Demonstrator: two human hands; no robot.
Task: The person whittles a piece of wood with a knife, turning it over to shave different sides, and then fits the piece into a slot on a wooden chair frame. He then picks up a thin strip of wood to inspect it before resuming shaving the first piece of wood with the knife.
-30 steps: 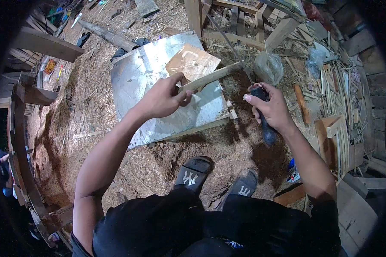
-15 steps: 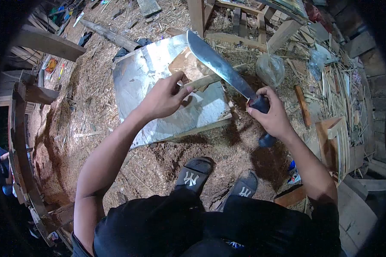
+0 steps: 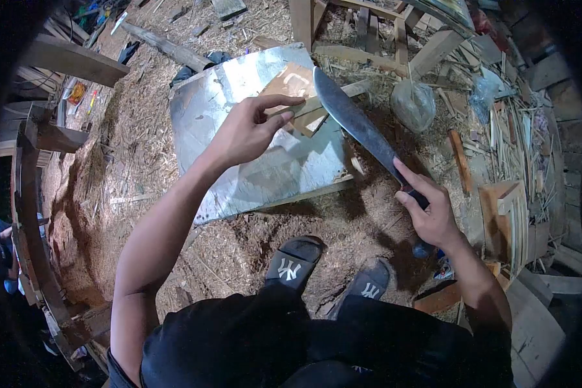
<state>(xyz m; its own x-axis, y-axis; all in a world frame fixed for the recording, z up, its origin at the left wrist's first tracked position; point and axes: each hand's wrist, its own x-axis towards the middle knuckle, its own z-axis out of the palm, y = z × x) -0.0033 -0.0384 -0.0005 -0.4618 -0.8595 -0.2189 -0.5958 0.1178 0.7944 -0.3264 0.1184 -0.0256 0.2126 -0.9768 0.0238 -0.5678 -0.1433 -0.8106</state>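
My right hand (image 3: 431, 210) is closed round the dark handle of a machete (image 3: 359, 123), whose broad blade slants up and left. The blade crosses a thin wooden strip (image 3: 346, 92) in this view. Between thumb and forefinger, my left hand (image 3: 249, 129) pinches the near end of that strip. Beneath them lies a worn, pale board (image 3: 233, 187) on the ground. A flat brown piece of wood (image 3: 290, 81) with light patches rests on it, partly covered by the strip and my fingers.
Sawdust and shavings cover the ground (image 3: 142, 174). A clear plastic bag (image 3: 412, 105) lies right of the board, near a reddish wood bar (image 3: 459, 160). Wooden frames (image 3: 501, 213) and scrap strips crowd the right side. My sandalled feet (image 3: 294, 265) stand just below the board.
My right hand has moved down and to the right, drawing the machete along with it. My left hand still pinches the strip, its forefinger now stretched further along it.
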